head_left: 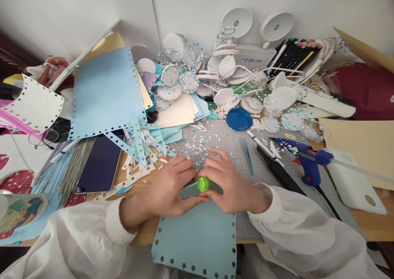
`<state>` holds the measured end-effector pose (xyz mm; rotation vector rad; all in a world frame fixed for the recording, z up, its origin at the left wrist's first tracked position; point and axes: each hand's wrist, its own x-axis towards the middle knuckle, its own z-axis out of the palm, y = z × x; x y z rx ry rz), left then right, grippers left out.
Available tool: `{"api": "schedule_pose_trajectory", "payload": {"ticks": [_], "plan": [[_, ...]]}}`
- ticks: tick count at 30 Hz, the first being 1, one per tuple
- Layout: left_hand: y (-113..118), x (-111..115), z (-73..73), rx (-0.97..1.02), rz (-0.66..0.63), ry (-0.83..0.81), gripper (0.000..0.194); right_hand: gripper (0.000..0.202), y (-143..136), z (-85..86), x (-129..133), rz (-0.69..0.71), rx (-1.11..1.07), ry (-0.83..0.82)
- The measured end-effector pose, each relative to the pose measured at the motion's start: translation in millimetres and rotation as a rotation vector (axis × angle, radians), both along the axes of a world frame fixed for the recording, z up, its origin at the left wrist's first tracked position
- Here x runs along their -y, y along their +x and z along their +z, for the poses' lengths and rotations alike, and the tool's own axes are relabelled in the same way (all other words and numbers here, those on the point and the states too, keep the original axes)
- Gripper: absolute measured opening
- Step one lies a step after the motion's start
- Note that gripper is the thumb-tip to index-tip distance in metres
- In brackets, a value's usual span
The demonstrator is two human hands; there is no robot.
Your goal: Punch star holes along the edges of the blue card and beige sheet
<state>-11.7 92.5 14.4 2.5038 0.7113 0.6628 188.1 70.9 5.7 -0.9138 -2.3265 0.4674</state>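
"Punch (203,184) — the green one — where is it?"

"At the far edge of the pale blue sheet (197,238), between the left hand (175,184) and right hand (226,180)."

"Working it well?"

"I'd keep the sheet flat, square the punch to the edge, and match the spacing of the flower-shaped holes (184,266)."

"And the fingers?"

"Right: thumb and fingers closed round the punch. Left: thumb over the sheet, whether pinching it I can't tell. Beyond, confetti (200,144) litters the grey mat (221,131)."

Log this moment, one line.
left hand: beside green punch; right hand: gripping punch; blue sheet: flower holes along near edge; glue gun: lying right
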Motion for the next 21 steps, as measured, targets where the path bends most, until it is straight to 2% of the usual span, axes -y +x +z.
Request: {"api": "schedule_pose_trajectory", "payload": {"ticks": [5, 9, 12, 21], "plan": [[-4, -7, -1.7, -0.057, -0.005, 0.069, 0.044, 0.010, 0, 1.0, -1, 0.003, -0.045, -0.059], [-9, -14, -0.1, -0.085, -0.063, 0.119, 0.032, 0.018, 2, 2.3, -3, 0.017, -0.071, -0.069], [-11, -17, 0.1, -0.055, -0.051, 0.167, 0.030, 0.020, 5, 3.0, -4, -0.003, -0.080, -0.073], [-12, -19, 0.5, -0.030, -0.036, 0.122, 0.028, 0.017, 8, 3.3, -6, -0.030, 0.011, -0.028]]}}
